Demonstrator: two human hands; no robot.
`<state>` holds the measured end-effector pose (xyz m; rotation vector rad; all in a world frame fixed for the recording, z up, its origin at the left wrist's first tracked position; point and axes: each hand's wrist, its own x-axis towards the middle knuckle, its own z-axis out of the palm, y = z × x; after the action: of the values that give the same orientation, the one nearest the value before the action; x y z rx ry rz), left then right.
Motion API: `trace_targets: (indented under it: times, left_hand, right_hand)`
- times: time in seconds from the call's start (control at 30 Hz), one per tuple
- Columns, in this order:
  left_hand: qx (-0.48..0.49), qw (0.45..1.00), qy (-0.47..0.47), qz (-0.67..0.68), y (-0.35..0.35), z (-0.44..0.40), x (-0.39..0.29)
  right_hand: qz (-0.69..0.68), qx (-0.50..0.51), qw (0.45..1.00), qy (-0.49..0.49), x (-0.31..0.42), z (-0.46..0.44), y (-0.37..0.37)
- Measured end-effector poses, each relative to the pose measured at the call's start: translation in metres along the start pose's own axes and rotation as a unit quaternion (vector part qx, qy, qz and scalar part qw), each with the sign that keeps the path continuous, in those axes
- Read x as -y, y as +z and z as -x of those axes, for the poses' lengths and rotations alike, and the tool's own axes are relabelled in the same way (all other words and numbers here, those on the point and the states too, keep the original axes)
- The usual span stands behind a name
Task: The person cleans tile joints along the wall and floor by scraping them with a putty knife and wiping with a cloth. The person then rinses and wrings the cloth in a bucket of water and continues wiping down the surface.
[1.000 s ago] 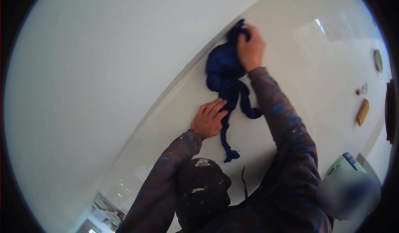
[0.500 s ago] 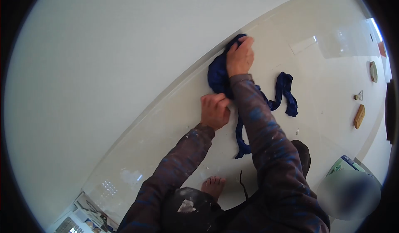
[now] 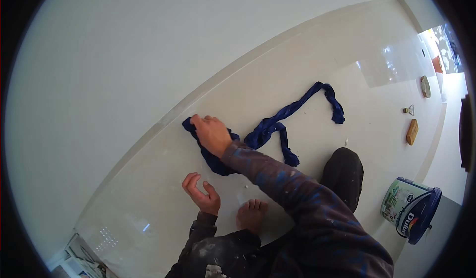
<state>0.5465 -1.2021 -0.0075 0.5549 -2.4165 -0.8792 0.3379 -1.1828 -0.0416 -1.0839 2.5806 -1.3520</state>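
Observation:
A dark blue cloth [image 3: 287,112] lies on the glossy pale floor [image 3: 277,84], its twisted strips stretching to the right and its bunched part close to the wall base. My right hand [image 3: 212,135] grips the bunched part near its left end, fingers curled over the fabric. Below it, my left hand [image 3: 202,194] is raised off the cloth with fingers curved and apart, holding nothing.
The white wall [image 3: 124,69] rises at the upper left. At the right are a Dulux paint bucket [image 3: 409,206], a wooden block [image 3: 412,132], a small metal item [image 3: 408,110] and an oval object [image 3: 425,87]. My bare foot [image 3: 252,215] is below the cloth.
My right hand has moved left and down along the wall base with the bunched cloth. The strips now trail out rightward. My left hand has come away from the cloth, lower and left, and opened.

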Motion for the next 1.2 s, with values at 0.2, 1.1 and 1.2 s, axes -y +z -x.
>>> trace_targets:
  times: [0.2,1.1,1.2]
  left_hand:
    - [0.1,0.993,0.027,0.063,0.013,-0.051,-0.031]
    - [-0.03,0.988,-0.072,0.135,0.011,-0.025,-0.018]
    - [0.049,0.99,-0.035,0.125,0.026,-0.024,-0.025]
  right_hand:
    - [0.058,-0.253,0.949,0.177,-0.128,-0.025,-0.125]
    - [0.033,-0.132,0.986,0.095,-0.074,0.038,-0.121]
    - [0.164,-0.206,0.958,0.112,-0.188,0.009,-0.197]
